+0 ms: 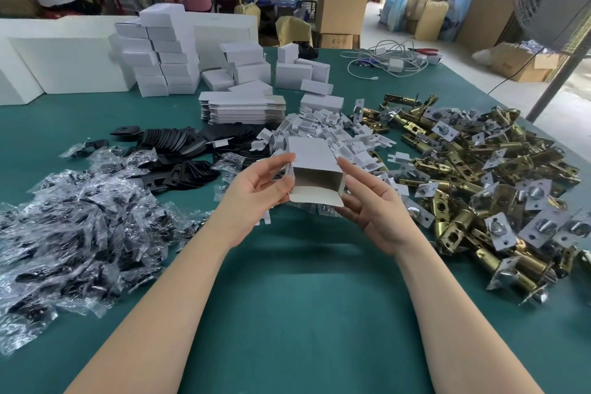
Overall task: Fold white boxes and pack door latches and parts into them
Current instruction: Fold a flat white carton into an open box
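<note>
Now an opened white box point(315, 169) is held between the left hand point(256, 192) and right hand point(367, 198), fingers loosely curled; finished boxes point(156, 51) are stacked toward the table's far-left corner, latches point(473, 176) unpacked.

No legible text; print on brown carton point(336, 40) too blurred to read.
</note>
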A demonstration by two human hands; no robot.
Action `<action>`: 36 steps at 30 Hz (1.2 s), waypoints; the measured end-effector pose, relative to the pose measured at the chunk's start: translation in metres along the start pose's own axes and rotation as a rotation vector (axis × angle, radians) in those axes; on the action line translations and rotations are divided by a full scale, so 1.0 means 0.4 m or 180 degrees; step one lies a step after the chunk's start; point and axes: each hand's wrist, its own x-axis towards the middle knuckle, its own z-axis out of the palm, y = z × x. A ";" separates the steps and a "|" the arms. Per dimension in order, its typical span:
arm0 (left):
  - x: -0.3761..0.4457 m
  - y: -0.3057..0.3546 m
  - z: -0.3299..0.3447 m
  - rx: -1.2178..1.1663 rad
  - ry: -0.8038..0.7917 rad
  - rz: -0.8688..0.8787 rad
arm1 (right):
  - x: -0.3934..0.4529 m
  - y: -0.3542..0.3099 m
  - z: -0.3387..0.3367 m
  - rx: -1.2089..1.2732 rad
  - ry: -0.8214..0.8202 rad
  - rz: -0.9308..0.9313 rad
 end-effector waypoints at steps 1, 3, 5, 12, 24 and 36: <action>-0.001 0.000 0.001 0.0034 0.0042 0.0034 | -0.001 -0.001 0.000 0.0026 -0.0017 -0.0001; -0.004 0.002 0.002 0.0123 0.0119 0.0089 | -0.005 -0.005 0.002 0.0035 -0.0049 -0.0062; -0.006 0.003 0.004 0.0240 0.0157 0.0138 | -0.005 -0.007 0.002 -0.0032 -0.0016 -0.0197; -0.001 -0.015 0.012 0.0412 0.0178 0.0154 | -0.003 0.002 0.014 -0.0556 0.0319 -0.0627; 0.006 -0.044 0.033 0.0945 0.0620 0.0479 | -0.004 0.012 0.040 -0.1164 0.0820 -0.0983; 0.011 -0.039 0.030 0.0368 0.0823 0.0220 | 0.001 0.040 0.028 -0.2619 0.0588 -0.1703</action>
